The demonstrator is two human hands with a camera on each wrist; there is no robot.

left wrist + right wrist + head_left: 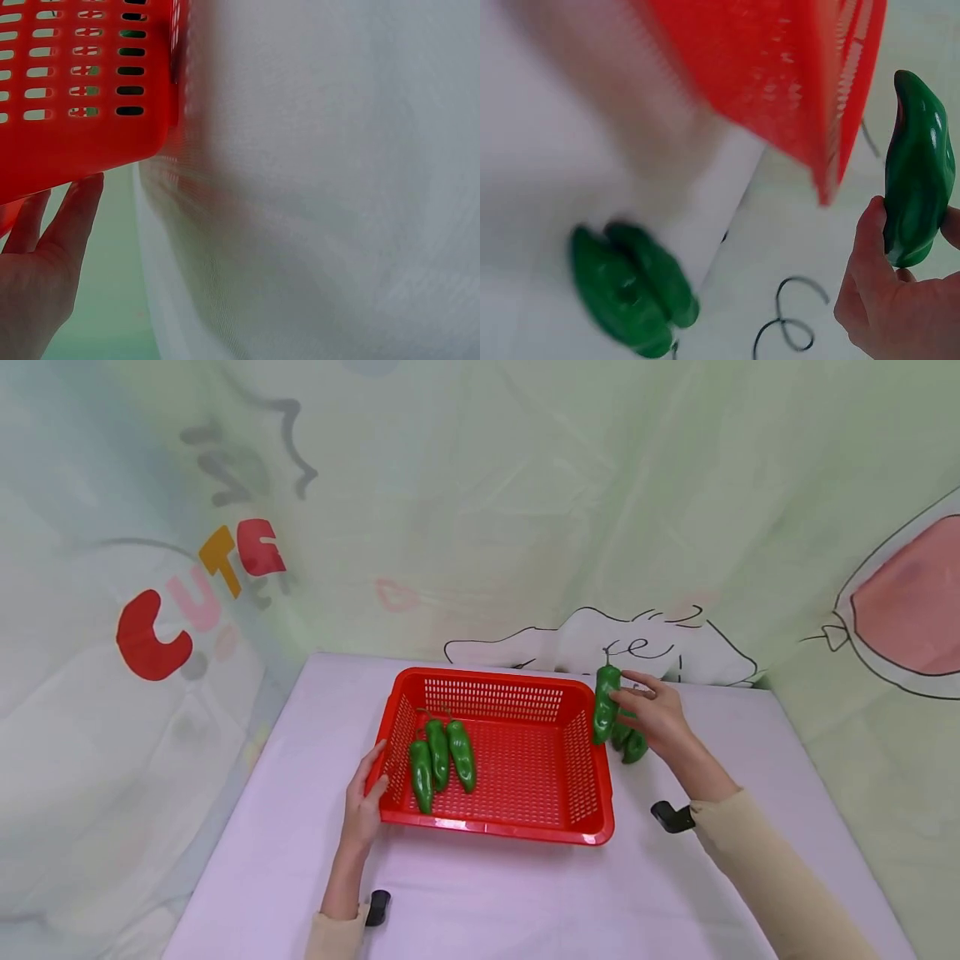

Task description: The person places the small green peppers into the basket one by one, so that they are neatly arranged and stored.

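Observation:
A red plastic basket [498, 835] with slotted walls holds three long green peppers [461, 756] on its left side. My left hand [362, 810] grips the basket's left rim, thumb and index finger over the edge. In the left wrist view, other fingers [71, 217] lie against the outside wall. My right hand [654, 714] pinches a green pepper [606, 702] between thumb and fingers. That pepper is held up beside the basket's right rim, stem upward. Behind and below the right hand, two more green peppers [622, 289] lie side by side on the table.
A pale cloth covers the table [480, 902]. A printed curtain [480, 527] with drawings and letters rises behind it and at both sides. A black mount [672, 817] sits at the right wrist and another black mount [378, 907] at the left.

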